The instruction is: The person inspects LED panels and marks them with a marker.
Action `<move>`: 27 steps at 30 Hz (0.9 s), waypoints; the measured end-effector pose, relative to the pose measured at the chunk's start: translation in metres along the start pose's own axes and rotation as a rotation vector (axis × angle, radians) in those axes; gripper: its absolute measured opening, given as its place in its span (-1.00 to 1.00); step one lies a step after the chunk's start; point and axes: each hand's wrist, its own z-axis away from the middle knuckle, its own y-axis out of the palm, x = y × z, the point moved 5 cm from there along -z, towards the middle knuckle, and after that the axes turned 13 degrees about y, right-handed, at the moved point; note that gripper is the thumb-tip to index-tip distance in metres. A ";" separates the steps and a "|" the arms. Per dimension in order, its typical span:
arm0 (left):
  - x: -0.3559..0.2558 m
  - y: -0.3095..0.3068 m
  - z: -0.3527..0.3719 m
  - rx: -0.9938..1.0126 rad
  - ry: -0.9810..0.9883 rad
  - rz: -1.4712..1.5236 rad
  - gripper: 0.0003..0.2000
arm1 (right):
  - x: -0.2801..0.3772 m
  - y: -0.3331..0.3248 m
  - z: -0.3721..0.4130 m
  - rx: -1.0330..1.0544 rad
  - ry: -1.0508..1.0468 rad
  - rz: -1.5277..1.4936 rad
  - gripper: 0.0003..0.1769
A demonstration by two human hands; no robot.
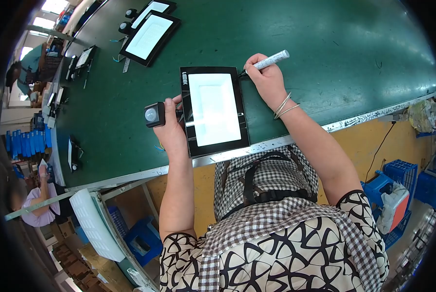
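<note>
A flat floodlight [214, 109] with a black frame and a bright white panel stands in front of me over the green table, close to its front edge. My left hand [173, 127] is closed around its left side, where a black motion sensor [154, 115] with a round white lens sticks out past my thumb. A white marker pen [272, 60] is pinched in my right hand [265, 75]. Its dark tip points down and left, by the upper right edge of the floodlight; whether it touches is hard to see.
Two similar floodlights [150, 38] lie at the table's far left, with more units [85, 57] along the left edge. Blue crates [400, 175] stand below on the right. Two people are beyond the left edge, one in a pink top [40, 207]. Green tabletop [335, 48] stretches to the right.
</note>
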 end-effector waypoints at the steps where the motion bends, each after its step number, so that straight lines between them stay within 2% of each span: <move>1: 0.000 -0.001 0.000 0.001 -0.007 -0.015 -0.75 | 0.001 0.000 0.000 0.000 0.010 0.000 -0.86; 13: -0.002 0.000 0.001 -0.003 -0.027 -0.014 -0.80 | 0.013 0.003 -0.002 -0.067 -0.019 0.157 -0.82; 20: -0.004 0.002 0.001 0.011 -0.017 -0.014 -0.81 | 0.005 -0.002 0.000 -0.014 -0.014 0.037 -0.84; 24: -0.004 -0.012 -0.023 0.091 -0.109 -0.112 -0.77 | 0.000 -0.017 0.012 0.047 0.037 -0.117 -0.89; 27: -0.020 -0.015 -0.041 0.270 -0.357 -0.129 -0.74 | 0.002 -0.025 0.033 0.106 0.103 -0.095 -0.90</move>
